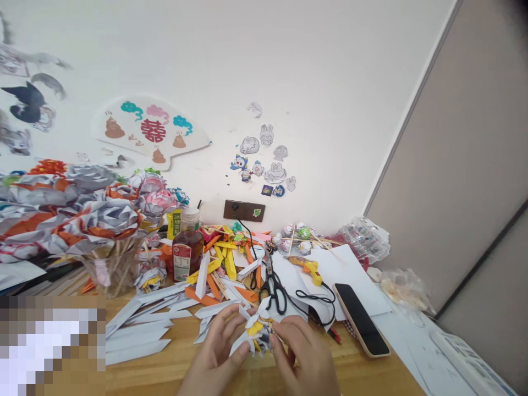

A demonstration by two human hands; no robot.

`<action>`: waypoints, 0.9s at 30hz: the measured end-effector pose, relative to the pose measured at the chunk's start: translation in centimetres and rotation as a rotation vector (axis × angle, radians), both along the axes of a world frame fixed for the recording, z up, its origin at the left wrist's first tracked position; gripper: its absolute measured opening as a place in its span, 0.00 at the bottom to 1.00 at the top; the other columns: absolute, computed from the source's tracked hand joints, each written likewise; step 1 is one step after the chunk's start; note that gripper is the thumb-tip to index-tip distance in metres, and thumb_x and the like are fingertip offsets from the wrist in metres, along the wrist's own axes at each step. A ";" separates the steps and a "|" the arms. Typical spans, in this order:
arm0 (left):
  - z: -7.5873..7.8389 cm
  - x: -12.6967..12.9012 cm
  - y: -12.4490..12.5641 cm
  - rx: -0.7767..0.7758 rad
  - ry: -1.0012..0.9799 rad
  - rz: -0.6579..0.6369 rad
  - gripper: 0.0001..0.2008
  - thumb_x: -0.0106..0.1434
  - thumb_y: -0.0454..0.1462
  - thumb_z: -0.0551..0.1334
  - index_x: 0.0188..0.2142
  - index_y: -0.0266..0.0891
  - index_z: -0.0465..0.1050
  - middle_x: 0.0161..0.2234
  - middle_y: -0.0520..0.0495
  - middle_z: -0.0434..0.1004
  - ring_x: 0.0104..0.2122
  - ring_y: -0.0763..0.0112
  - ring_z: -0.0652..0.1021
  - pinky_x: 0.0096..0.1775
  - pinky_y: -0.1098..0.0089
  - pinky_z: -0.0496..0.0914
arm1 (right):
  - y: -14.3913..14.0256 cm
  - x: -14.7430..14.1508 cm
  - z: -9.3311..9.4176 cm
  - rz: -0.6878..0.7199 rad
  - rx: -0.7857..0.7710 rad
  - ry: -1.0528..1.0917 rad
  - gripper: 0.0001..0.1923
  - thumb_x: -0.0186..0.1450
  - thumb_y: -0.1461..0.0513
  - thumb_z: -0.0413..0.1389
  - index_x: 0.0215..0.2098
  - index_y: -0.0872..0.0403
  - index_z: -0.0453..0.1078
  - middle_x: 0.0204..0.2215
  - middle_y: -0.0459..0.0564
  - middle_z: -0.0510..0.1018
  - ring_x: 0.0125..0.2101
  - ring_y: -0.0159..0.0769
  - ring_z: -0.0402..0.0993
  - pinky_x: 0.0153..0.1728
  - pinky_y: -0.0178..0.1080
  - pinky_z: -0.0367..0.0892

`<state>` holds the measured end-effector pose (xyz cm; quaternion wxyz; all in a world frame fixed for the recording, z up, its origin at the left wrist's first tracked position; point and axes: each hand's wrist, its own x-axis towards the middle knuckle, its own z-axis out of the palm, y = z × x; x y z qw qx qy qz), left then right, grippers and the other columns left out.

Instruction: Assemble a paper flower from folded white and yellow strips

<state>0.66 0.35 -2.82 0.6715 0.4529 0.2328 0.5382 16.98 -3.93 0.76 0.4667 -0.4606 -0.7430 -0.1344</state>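
Observation:
Low in the middle of the view, my left hand and my right hand both pinch a small folded paper flower, white with yellow parts, just above the wooden table. Left fingers grip its left side, right fingers its right side. Black scissors lie just behind the flower. Several folded white paper strips lie to the left of my left hand.
A jar of paper flowers stands at left, a sauce bottle beside it. Orange and yellow folded strips, a yellow glue gun with black cord, white sheets and a phone lie behind and right. Plastic bags sit far right.

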 end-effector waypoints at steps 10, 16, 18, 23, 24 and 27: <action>0.2 -0.4 -0.1 0.065 0.066 0.009 0.17 0.57 0.42 0.68 0.45 0.53 0.69 0.49 0.48 0.79 0.55 0.62 0.72 0.52 0.65 0.68 | 0.1 0.4 -0.2 -0.083 0.107 -0.121 0.11 0.67 0.63 0.49 0.28 0.54 0.68 0.22 0.47 0.73 0.19 0.31 0.71 0.21 0.31 0.64; 0.3 -0.3 -0.2 0.011 0.025 0.045 0.16 0.54 0.41 0.70 0.41 0.53 0.72 0.41 0.52 0.82 0.47 0.64 0.77 0.50 0.66 0.69 | 0.1 0.6 -0.2 -0.151 0.124 -0.195 0.10 0.67 0.63 0.49 0.29 0.54 0.68 0.21 0.47 0.73 0.21 0.33 0.74 0.21 0.32 0.64; 0.1 -0.2 -0.1 -0.001 0.025 0.074 0.17 0.52 0.40 0.71 0.41 0.52 0.72 0.40 0.52 0.82 0.46 0.64 0.78 0.49 0.67 0.70 | 0.1 0.7 -0.2 -0.151 0.139 -0.203 0.10 0.67 0.63 0.50 0.29 0.53 0.68 0.21 0.47 0.73 0.21 0.33 0.74 0.21 0.32 0.64; 0.1 -0.3 -0.1 -0.031 0.061 0.136 0.18 0.49 0.42 0.73 0.39 0.49 0.73 0.35 0.51 0.81 0.44 0.63 0.78 0.46 0.69 0.71 | 0.0 0.9 -0.2 -0.137 0.106 -0.211 0.11 0.67 0.64 0.49 0.27 0.53 0.67 0.21 0.46 0.72 0.20 0.32 0.73 0.22 0.32 0.63; 0.2 -0.3 -0.1 -0.032 0.071 0.146 0.18 0.49 0.42 0.73 0.39 0.49 0.73 0.35 0.51 0.81 0.43 0.63 0.78 0.45 0.69 0.71 | 0.0 0.9 -0.2 -0.135 0.090 -0.212 0.12 0.67 0.64 0.49 0.26 0.53 0.67 0.20 0.46 0.72 0.19 0.31 0.72 0.21 0.31 0.62; 0.4 -0.3 -0.2 -0.011 0.084 0.176 0.18 0.48 0.42 0.73 0.38 0.50 0.73 0.36 0.52 0.81 0.43 0.64 0.78 0.45 0.71 0.71 | -0.1 0.9 -0.1 -0.121 0.058 -0.195 0.13 0.68 0.64 0.49 0.24 0.53 0.65 0.20 0.44 0.71 0.17 0.29 0.69 0.19 0.31 0.60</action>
